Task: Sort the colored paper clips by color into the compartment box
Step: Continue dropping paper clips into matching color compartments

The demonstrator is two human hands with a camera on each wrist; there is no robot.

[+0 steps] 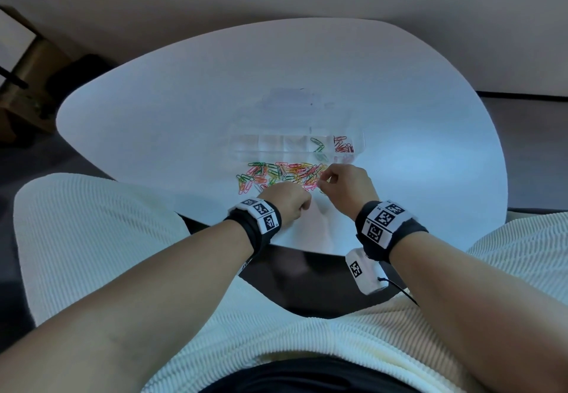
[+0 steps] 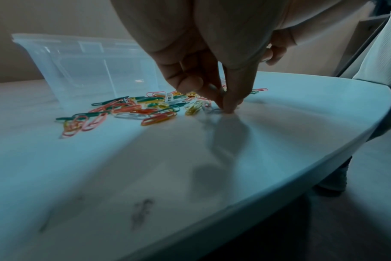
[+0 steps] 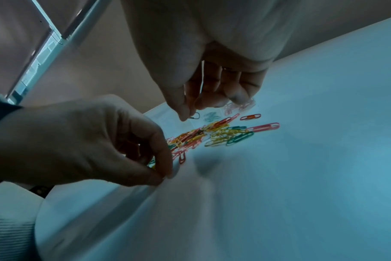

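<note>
A mixed pile of colored paper clips (image 1: 276,174) (image 2: 134,109) (image 3: 223,134) lies on the white table just in front of the clear compartment box (image 1: 273,149) (image 2: 89,70). Green clips (image 1: 318,146) sit in one compartment, and red and pink clips (image 1: 344,146) are in the rightmost one. My left hand (image 1: 302,205) (image 2: 227,108) (image 3: 167,176) is at the pile's near edge, thumb and forefinger pinched down onto a pale clip (image 2: 213,111) on the table. My right hand (image 1: 322,179) (image 3: 190,114) hovers above the pile's right end and pinches one dark clip (image 3: 195,115).
The box's clear lid (image 1: 292,100) lies open behind the compartments. The table's curved near edge (image 1: 307,248) is close to my wrists, with my lap in white knit below. Bare tabletop (image 1: 153,116) stretches left and right. Dark furniture (image 1: 24,85) stands at far left.
</note>
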